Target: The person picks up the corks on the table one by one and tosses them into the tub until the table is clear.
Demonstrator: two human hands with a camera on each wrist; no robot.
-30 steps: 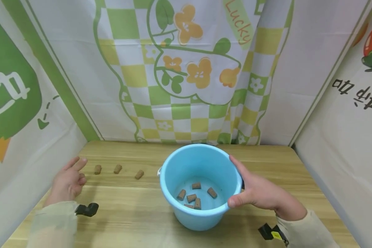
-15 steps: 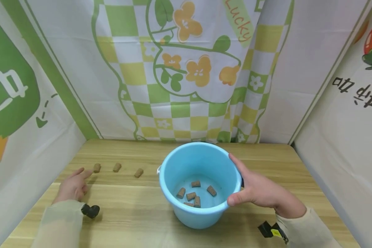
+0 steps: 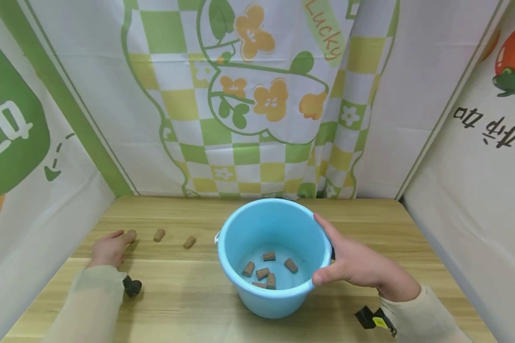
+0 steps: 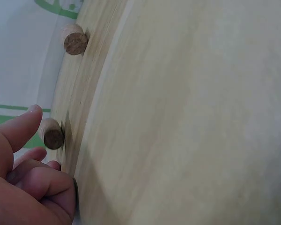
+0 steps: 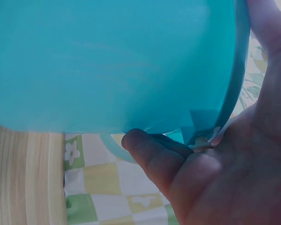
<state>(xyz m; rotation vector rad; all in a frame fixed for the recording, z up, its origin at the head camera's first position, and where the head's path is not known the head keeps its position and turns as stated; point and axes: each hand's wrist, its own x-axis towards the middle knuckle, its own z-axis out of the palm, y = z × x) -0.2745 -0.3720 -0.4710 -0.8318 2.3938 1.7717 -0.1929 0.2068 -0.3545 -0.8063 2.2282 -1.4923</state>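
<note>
My left hand (image 3: pixel 109 250) is low over the left of the table, beside the leftmost cork (image 3: pixel 131 235). In the left wrist view the thumb and index finger stand apart around the near cork (image 4: pixel 52 134), with no firm pinch visible; the other fingers are curled. Two more corks, a middle one (image 3: pixel 159 235) and a right one (image 3: pixel 189 242), lie in the same row. My right hand (image 3: pixel 360 264) grips the right side of a light-blue bucket (image 3: pixel 270 305), thumb at the rim and fingers against the outer wall. Several corks (image 3: pixel 262 273) lie on the bucket's bottom.
The wooden table (image 3: pixel 176 295) ends at a checked green-and-yellow curtain (image 3: pixel 240 152) behind the bucket. Printed white cloth walls stand to the left and right. A wire-like handle fixing (image 3: pixel 216 237) sticks out at the bucket's left.
My left hand has come down and moved right to the leftmost cork. The right hand keeps its hold on the bucket, and the head view has shifted slightly.
</note>
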